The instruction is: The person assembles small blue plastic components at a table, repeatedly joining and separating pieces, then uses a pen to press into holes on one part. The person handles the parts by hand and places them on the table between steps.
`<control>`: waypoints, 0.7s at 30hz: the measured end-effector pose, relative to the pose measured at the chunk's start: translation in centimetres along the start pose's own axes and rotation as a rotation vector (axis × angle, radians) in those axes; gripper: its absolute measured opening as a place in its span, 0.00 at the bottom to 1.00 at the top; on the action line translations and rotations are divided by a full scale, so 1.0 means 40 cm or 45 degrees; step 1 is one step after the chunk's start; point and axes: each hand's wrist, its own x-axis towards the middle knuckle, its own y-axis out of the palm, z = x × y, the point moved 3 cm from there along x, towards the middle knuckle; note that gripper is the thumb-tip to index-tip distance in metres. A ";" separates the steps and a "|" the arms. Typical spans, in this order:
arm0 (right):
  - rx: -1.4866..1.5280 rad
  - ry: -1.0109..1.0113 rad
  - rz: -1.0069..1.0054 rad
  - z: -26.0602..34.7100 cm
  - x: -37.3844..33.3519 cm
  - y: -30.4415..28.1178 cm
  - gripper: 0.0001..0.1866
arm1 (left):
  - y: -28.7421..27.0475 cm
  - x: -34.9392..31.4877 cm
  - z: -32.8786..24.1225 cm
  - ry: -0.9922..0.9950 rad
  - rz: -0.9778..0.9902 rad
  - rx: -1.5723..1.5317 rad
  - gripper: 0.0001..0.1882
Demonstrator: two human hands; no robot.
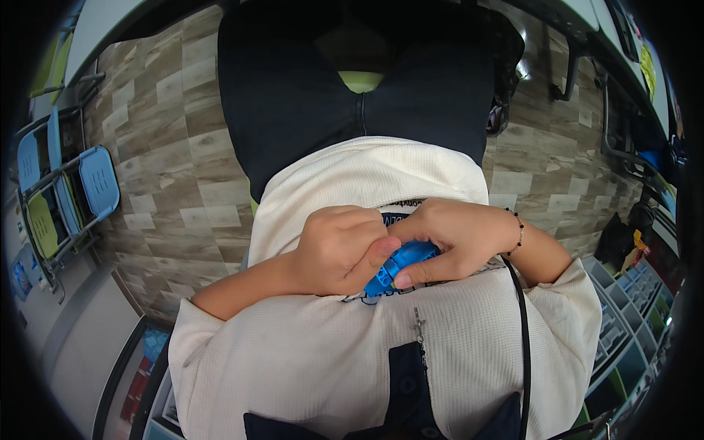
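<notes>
Close against my cream shirt, both hands meet around a blue plastic building-block piece (411, 254) with small round holes along one edge. My left hand (339, 246) is curled, its thumb pressed to the piece's upper left part. My right hand (462, 233) wraps over the other side, its thumb lying along the near edge. Fingers and palms hide much of the piece, so its full shape cannot be made out. A beaded bracelet (520, 233) circles my right wrist.
Blue and green folding chairs (99, 182) stand at the left on a wood-patterned floor (187, 139). Shelves with compartments (631, 323) line the lower right. A black cord (524, 345) runs down beside my right arm. White table edges (95, 29) show at the upper left.
</notes>
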 end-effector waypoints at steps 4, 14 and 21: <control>-0.093 -0.054 -0.102 -0.013 -0.011 0.016 0.16 | 0.001 -0.011 -0.001 0.018 0.023 0.024 0.13; 0.269 -0.229 -0.462 -0.046 -0.054 0.015 0.14 | -0.013 -0.021 -0.005 0.025 -0.033 -0.039 0.14; 0.099 -0.132 -0.226 -0.006 -0.013 0.023 0.15 | -0.014 -0.008 -0.005 -0.079 -0.088 0.018 0.13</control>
